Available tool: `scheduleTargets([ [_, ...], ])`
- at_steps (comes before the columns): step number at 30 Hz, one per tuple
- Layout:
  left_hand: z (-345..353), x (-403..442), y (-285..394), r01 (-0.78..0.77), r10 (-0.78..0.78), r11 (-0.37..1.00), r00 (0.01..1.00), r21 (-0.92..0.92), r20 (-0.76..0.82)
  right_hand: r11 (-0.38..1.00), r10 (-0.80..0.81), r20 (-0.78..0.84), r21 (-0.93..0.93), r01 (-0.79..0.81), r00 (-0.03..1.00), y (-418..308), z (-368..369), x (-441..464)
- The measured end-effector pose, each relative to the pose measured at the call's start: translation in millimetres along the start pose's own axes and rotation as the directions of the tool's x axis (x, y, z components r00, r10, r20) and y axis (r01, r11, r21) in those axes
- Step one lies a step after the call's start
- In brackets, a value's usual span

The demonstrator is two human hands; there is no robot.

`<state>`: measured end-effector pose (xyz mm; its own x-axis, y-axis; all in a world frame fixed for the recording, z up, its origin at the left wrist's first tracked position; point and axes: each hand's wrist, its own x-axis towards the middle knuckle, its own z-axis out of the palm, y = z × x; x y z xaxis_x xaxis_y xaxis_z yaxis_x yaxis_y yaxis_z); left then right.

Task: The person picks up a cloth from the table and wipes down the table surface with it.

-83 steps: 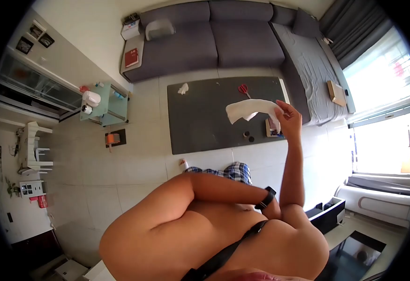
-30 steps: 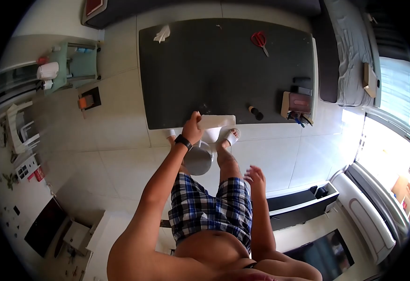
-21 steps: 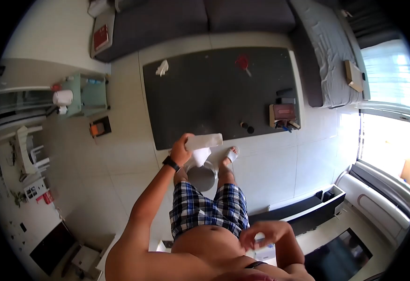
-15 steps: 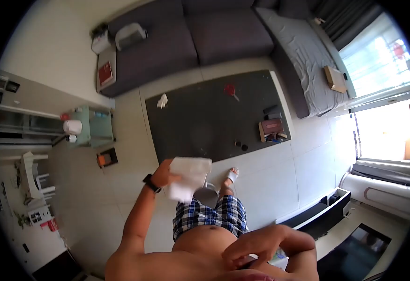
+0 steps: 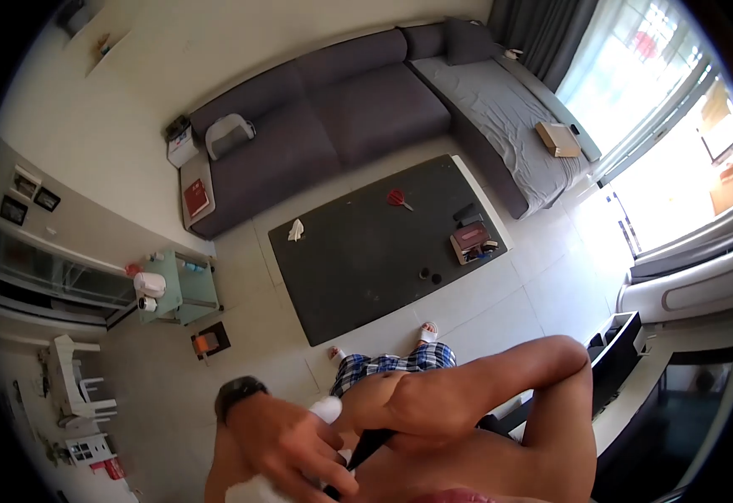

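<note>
My left hand (image 5: pixel 295 436), with a dark watch (image 5: pixel 240 392) at the wrist, is close in front of my chest. Its fingers are curled and partly closed on a white cloth (image 5: pixel 326 409), which shows beside the thumb and again below the palm. Whether it is cloth or paper I cannot tell for sure. My right hand (image 5: pixel 421 411) is bent in across my belly, closed, with its fingertips hidden. A black strap (image 5: pixel 372 443) comes out from under it and runs down to the left hand's fingertips.
Ahead stands a low dark table (image 5: pixel 358 268) bearing a red-handled tool (image 5: pixel 397 199), a crumpled tissue (image 5: pixel 297 230) and a brown box (image 5: pixel 471 239). A grey sofa (image 5: pixel 366 101) lies beyond. A glass trolley (image 5: pixel 186 289) is at left, an open drawer (image 5: pixel 622 356) at right.
My left hand has drawn the white cloth from over the floor back to my chest. My right hand has shifted forward and left. The view has tilted up, showing more wall and sofa.
</note>
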<state>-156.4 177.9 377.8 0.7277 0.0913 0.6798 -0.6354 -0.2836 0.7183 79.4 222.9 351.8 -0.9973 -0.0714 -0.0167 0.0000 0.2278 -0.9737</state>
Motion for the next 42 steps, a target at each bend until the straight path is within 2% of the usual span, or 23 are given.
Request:
scheduleTargets([
  [2, 8.9, 3.0, 19.6, -0.057, 0.014, 0.931, 0.992, 0.362, 0.122, 0.998, -0.048, -0.055, 0.037, 0.05, 0.997, 1.0, 5.4, 0.6],
  [3, 16.4, 6.9, 24.6, -0.128, 0.106, 0.857, 0.992, 0.499, 0.073, 0.99, -0.134, 0.023, 0.048, 0.132, 0.991, -2.2, -1.8, -3.6],
  [4, 21.9, 9.5, 29.3, -0.134, 0.102, 0.856, 0.991, 0.5, 0.09, 0.976, -0.216, 0.102, 0.062, 0.211, 0.971, -4.7, -5.2, -8.6],
  [5, 26.1, 12.4, 33.0, -0.212, 0.207, 0.806, 0.976, 0.552, 0.072, 0.992, -0.125, 0.279, 0.024, 0.124, 0.952, -3.7, -2.7, -13.4],
  [6, 28.5, 17.6, 36.4, -0.286, 0.312, 0.751, 0.948, 0.595, 0.062, 0.992, -0.126, 0.258, 0.009, 0.128, 0.958, -4.3, 4.6, -19.9],
  [7, 23.2, 36.9, 34.6, -0.413, 0.425, 0.714, 0.898, 0.566, 0.119, 0.988, -0.043, 0.264, -0.132, 0.081, 0.963, -4.2, 14.4, -27.4],
  [8, 20.8, 47.2, 32.1, -0.428, 0.418, 0.73, 0.896, 0.533, 0.147, 0.963, 0.04, 0.244, -0.269, 0.028, 0.969, -3.9, 24.0, -33.2],
  [10, 13.9, 67.6, 27.1, -0.765, 0.737, 0.589, 0.641, 0.261, 0.213, 0.897, 0.061, 0.164, -0.442, 0.018, 0.985, -31.6, 33.9, -44.9],
  [11, 15.9, 77.0, 37.1, -0.709, 0.673, 0.538, 0.687, 0.457, 0.274, 0.888, 0.018, 0.102, -0.458, 0.031, 0.995, -42.4, 40.4, -52.5],
  [12, 15.7, 85.7, 30.1, -0.724, 0.666, 0.564, 0.683, 0.398, 0.299, 0.879, -0.022, 0.042, -0.475, 0.039, 0.999, -50.9, 46.3, -60.9],
  [14, 13.3, 98.1, 10.0, -0.708, 0.662, 0.479, 0.68, 0.518, 0.317, 0.857, -0.072, -0.066, -0.515, 0.028, 0.995, -63.1, 61.0, -78.4],
  [16, 8.3, 72.8, 2.4, -0.426, 0.317, 0.743, 0.903, 0.516, 0.29, 0.835, -0.079, -0.155, -0.55, -0.02, 0.985, -75.7, 78.6, -95.3],
  [18, -9.1, 135.3, -43.1, -0.357, 0.301, 0.934, 0.807, 0.014, 0.508, 0.815, -0.058, -0.228, -0.573, -0.086, 0.972, -90.0, 96.5, -115.2],
  [22, 40.9, 184.6, -129.6, -0.439, 0.482, 0.873, 0.711, -0.211, 0.513, 0.748, 0.085, -0.368, -0.59, -0.303, 0.926, -117.7, 133.3, -166.9],
  [26, 73.2, 174.2, -163.0, -0.471, 0.533, 0.843, 0.798, -0.26, 0.283, 0.597, 0.248, -0.563, -0.552, -0.582, 0.789, -156.8, 165.4, -198.7],
  [27, 74.8, 165.2, -162.3, -0.444, 0.489, 0.869, 0.836, -0.217, 0.25, 0.611, 0.223, -0.58, -0.544, -0.576, 0.784, -159.4, 166.2, -195.8],
  [28, 78.3, 154.9, -167.4, -0.412, 0.447, 0.891, 0.868, -0.188, 0.215, 0.793, 0.073, -0.617, -0.441, -0.421, 0.784, -160.7, 151.8, -184.0],
  [29, 77.2, 117.0, -202.2, -0.363, 0.445, 0.881, 0.853, -0.303, 0.273, 0.838, -0.047, -0.584, -0.464, -0.286, 0.811, -153.2, 139.9, -172.8],
  [30, 83.5, 111.0, -202.0, -0.444, 0.488, 0.866, 0.85, -0.228, 0.197, 0.848, -0.144, -0.521, -0.504, -0.167, 0.841, -143.4, 134.1, -161.1],
  [32, 90.2, 102.5, -203.7, -0.42, 0.446, 0.886, 0.887, -0.197, 0.118, 0.835, -0.207, -0.411, -0.546, -0.058, 0.888, -121.3, 118.0, -134.6],
  [33, 89.0, 95.3, -201.2, -0.426, 0.457, 0.878, 0.882, -0.217, 0.116, 0.834, -0.214, -0.381, -0.551, -0.035, 0.9, -113.1, 110.6, -125.3],
  [37, 70.6, 72.4, -184.4, -0.26, 0.258, 0.962, 0.966, 0.085, 0.038, 0.847, -0.205, -0.333, -0.532, -0.003, 0.92, -98.8, 93.4, -111.2],
  [42, 37.5, 70.7, -153.1, -0.281, 0.319, 0.925, 0.94, 0.257, -0.12, 0.846, -0.214, -0.322, -0.532, 0.01, 0.922, -95.1, 79.2, -104.3],
])
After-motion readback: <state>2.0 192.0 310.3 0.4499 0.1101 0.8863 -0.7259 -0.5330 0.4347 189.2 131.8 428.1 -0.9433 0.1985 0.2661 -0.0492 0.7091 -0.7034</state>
